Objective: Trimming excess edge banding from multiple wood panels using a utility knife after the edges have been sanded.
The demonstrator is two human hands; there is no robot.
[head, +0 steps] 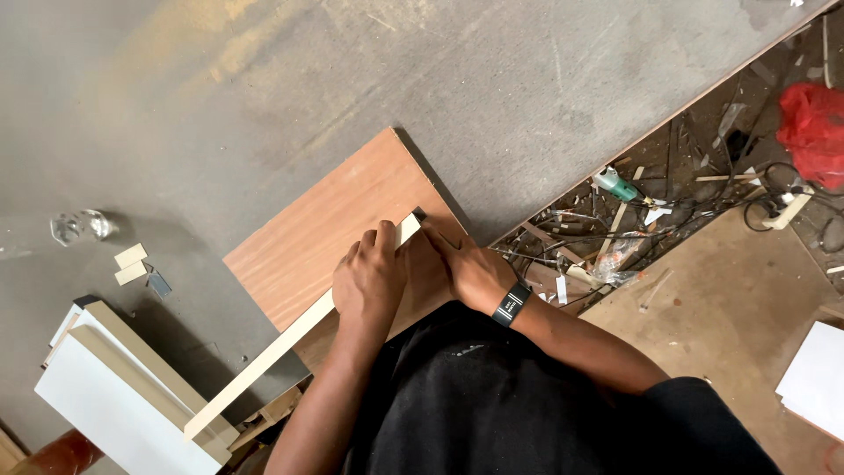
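A brown wood-grain board (325,229) lies on the grey worktop (264,79). Along its near edge runs a long cream edge strip (264,356), from the board's right corner down to the lower left. My left hand (371,280) presses on the strip near its upper end, fingers curled over it. My right hand (466,268), with a black band on the wrist, grips the strip's end at the board's corner. A dark garment covers my lap below the board.
White and cream panels (114,387) are stacked at the lower left, with small offcuts (130,262) and a clear glass piece (77,225) beside them. Right of the worktop's edge lies floor debris: cables, scraps, a green-tipped tool (615,185), a red bag (813,132), a plywood sheet (738,308).
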